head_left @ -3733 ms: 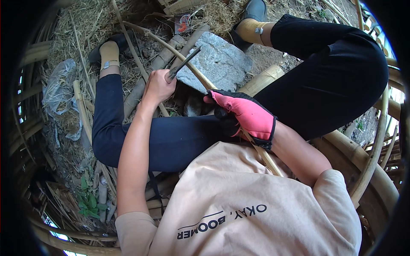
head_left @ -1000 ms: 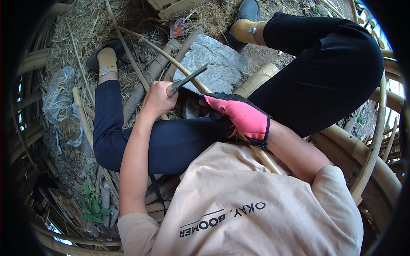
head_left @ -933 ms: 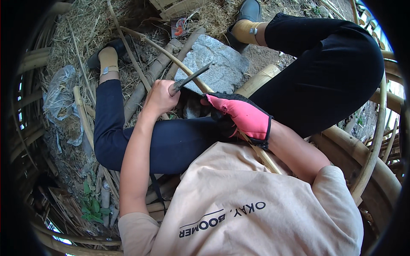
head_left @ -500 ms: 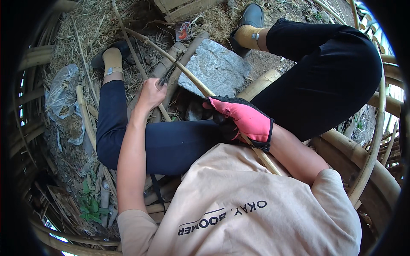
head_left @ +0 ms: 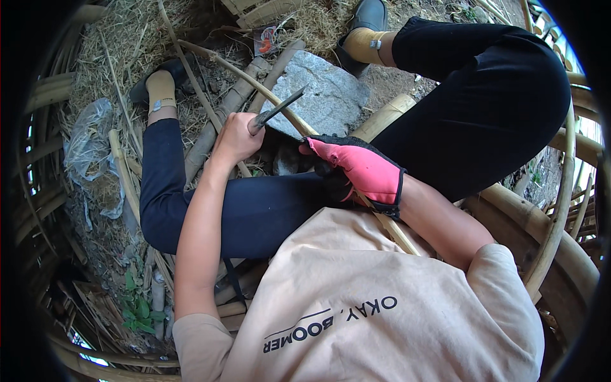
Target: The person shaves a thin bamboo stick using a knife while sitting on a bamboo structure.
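My bare left hand (head_left: 237,137) is closed around the handle of a dark-bladed knife (head_left: 280,109). The blade slants away to the right, and its tip passes over a long pale bamboo strip (head_left: 249,77). A pink and black glove covers my right hand (head_left: 364,170), whose fingers are wrapped round that strip above my thighs. From the glove the strip runs far left over the ground, and its near end lies against my beige shirt (head_left: 401,240). Whether the blade touches the strip, I cannot tell. The glove hides part of the strip.
A flat grey stone slab (head_left: 328,89) lies beyond my hands. Bamboo poles (head_left: 226,105) rest left of it, among straw (head_left: 121,54). A crumpled clear plastic bag (head_left: 92,149) sits at the left. Curved bamboo (head_left: 554,223) borders the right side.
My left hand has moved slightly right, and the knife blade has swung rightward so it now crosses over the strip. My right hand keeps its grip, almost in the same place.
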